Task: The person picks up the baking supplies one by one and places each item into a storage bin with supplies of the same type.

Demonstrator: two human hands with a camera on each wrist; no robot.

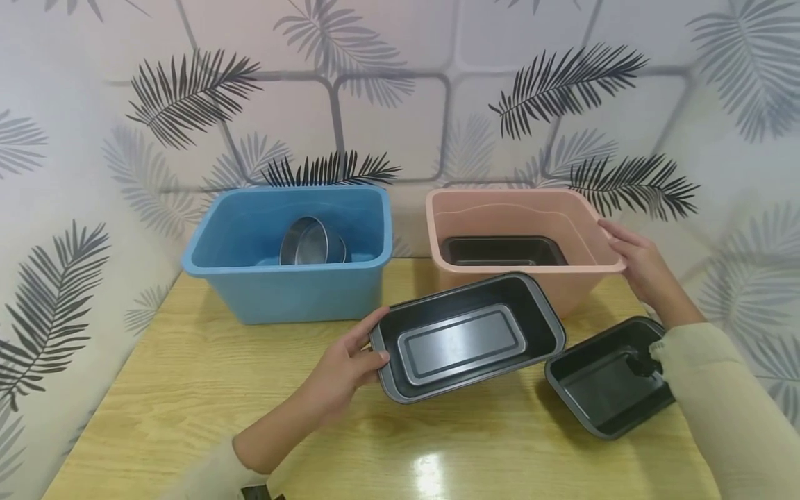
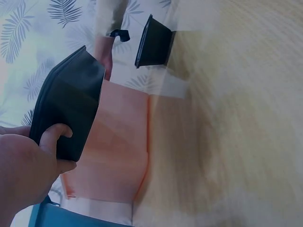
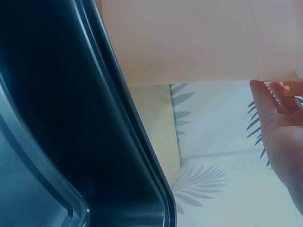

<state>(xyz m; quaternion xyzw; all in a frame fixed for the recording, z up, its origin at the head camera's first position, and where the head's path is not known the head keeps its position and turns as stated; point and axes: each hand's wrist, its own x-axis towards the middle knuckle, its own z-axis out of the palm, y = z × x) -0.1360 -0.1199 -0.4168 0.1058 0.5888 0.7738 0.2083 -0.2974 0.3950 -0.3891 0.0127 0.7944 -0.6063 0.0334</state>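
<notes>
My left hand (image 1: pixel 346 368) grips a dark rectangular loaf pan (image 1: pixel 462 340) by its left end, thumb at the near corner. The pan is tilted in the air in front of a pink plastic bin (image 1: pixel 512 278), its open side showing in the head view. In the left wrist view, the fingers press the pan's dark outer side (image 2: pixel 75 104). My right hand (image 1: pixel 644 267) holds the bin's right rim; the right wrist view shows its fingertips (image 3: pixel 258 92) at the bin's edge. Another dark pan (image 1: pixel 503 251) lies inside the pink bin.
A blue bin (image 1: pixel 294 295) stands to the left, with round metal tins (image 1: pixel 306 243) inside. Another dark loaf pan (image 1: pixel 606 389) lies on the wooden table (image 1: pixel 206 389) at the right, partly under my right sleeve (image 1: pixel 719 389). A leaf-patterned wall covering (image 1: pixel 400 104) rises behind the bins.
</notes>
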